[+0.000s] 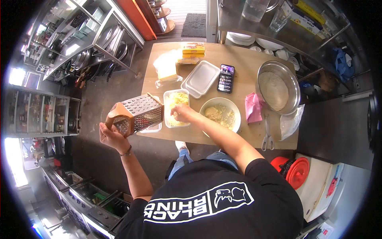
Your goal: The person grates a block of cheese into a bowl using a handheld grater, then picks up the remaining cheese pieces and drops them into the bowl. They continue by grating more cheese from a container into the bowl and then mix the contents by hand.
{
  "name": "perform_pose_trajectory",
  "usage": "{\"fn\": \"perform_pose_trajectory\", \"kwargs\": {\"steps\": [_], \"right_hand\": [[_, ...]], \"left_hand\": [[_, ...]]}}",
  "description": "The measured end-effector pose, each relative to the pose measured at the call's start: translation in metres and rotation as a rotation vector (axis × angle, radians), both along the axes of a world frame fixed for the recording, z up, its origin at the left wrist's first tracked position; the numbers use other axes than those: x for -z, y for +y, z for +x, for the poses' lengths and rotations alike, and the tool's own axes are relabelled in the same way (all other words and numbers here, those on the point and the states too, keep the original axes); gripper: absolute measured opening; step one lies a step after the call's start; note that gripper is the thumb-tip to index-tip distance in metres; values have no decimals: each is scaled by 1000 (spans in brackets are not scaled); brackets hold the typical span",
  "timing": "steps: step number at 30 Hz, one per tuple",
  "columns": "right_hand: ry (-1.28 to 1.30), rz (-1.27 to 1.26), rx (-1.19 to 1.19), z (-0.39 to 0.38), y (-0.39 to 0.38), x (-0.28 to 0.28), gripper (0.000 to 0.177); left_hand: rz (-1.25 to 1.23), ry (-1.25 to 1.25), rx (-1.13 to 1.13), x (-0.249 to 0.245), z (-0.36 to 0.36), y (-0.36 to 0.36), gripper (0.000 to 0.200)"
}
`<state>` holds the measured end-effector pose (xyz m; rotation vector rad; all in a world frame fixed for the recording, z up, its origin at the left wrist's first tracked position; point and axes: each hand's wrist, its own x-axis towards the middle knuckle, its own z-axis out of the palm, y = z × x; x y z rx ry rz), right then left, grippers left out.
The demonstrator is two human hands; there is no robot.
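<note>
My left hand (113, 136) is wrapped round the brown handle of a metal box grater (145, 113), tilted on its side past the table's left edge. Its far end comes close to a clear plastic container (188, 104) of grated cheese (173, 99). Over that container, my right hand (182, 114) has its fingers curled down at the cheese; what they hold is hidden. Right of it stands a white bowl (237, 115) with a pale, lumpy mixture (218, 114). A block of cheese (167, 73) lies on its opened wrapper at the back left.
The wooden table (246, 55) also bears yellow boxes (193, 48), a container lid (202, 77), a phone (226, 78), a pink cloth (253, 107), tongs (267, 133) and a steel bowl of flour (274, 89). Another plastic container (153, 128) sits beneath the grater.
</note>
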<state>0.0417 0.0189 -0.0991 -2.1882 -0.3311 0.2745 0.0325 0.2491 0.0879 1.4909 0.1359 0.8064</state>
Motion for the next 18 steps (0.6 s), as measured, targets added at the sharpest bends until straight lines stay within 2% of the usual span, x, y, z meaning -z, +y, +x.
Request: {"fn": "perform_pose_trajectory", "kwargs": {"steps": [3, 5, 6, 8, 10, 13, 18], "right_hand": [[104, -109, -136, 0, -5, 0, 27], [79, -89, 25, 1, -4, 4, 27], [79, -88, 23, 2, -5, 0, 27], [-52, 116, 154, 8, -11, -8, 25], [-52, 87, 184, 16, -13, -13, 23], [-215, 36, 307, 30, -13, -7, 20], [-150, 55, 279, 42, -21, -12, 24]], "left_hand": [[-24, -6, -1, -3, 1, -4, 34], [-5, -1, -2, 3, 2, 1, 34], [17, 6, -3, 2, 1, 2, 34], [-6, 11, 2, 1, 1, -1, 34], [-29, 18, 9, 0, 1, -3, 34], [2, 27, 1, 4, 1, 0, 34], [-19, 34, -2, 1, 0, 3, 35]]}}
